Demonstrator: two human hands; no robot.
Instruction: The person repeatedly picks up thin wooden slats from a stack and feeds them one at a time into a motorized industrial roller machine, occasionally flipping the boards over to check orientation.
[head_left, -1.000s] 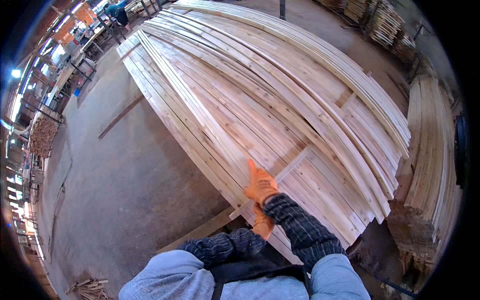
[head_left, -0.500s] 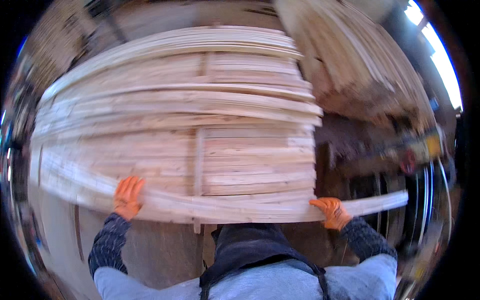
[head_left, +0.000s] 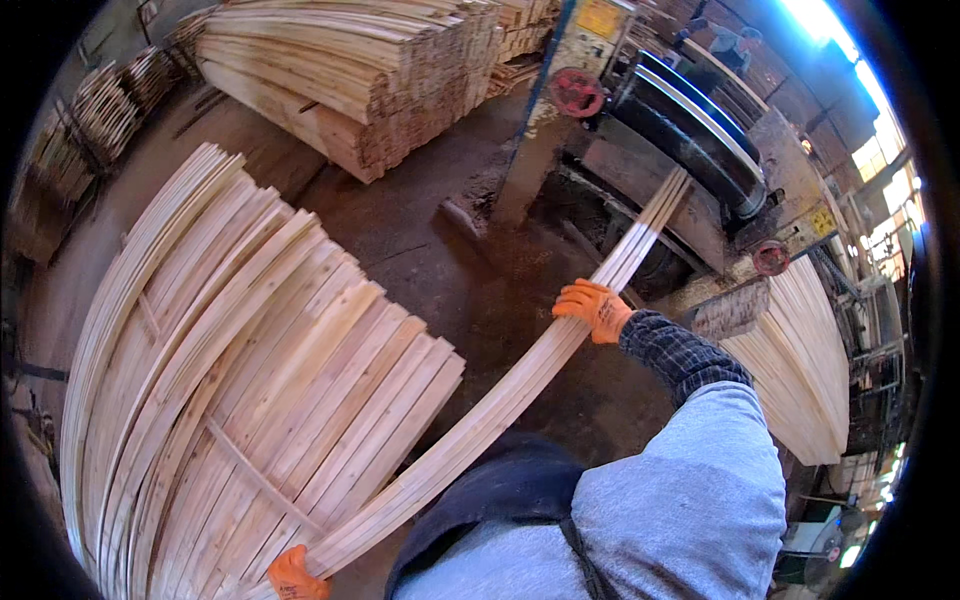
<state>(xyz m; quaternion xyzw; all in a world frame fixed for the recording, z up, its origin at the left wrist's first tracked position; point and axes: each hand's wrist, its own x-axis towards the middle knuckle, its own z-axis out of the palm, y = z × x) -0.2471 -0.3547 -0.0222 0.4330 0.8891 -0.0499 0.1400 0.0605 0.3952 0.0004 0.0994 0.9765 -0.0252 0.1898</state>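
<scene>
Head view: both gloved hands, left hand [head_left: 296,574] and right hand [head_left: 594,306], grip long slats [head_left: 520,375]; the flexing bundle could slip or snag the saw [head_left: 690,130].

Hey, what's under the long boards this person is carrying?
Under the long boards held by the right hand and left hand lies dark bare floor; their low end passes the stacked planks. The floor directly beneath them is covered.
</scene>
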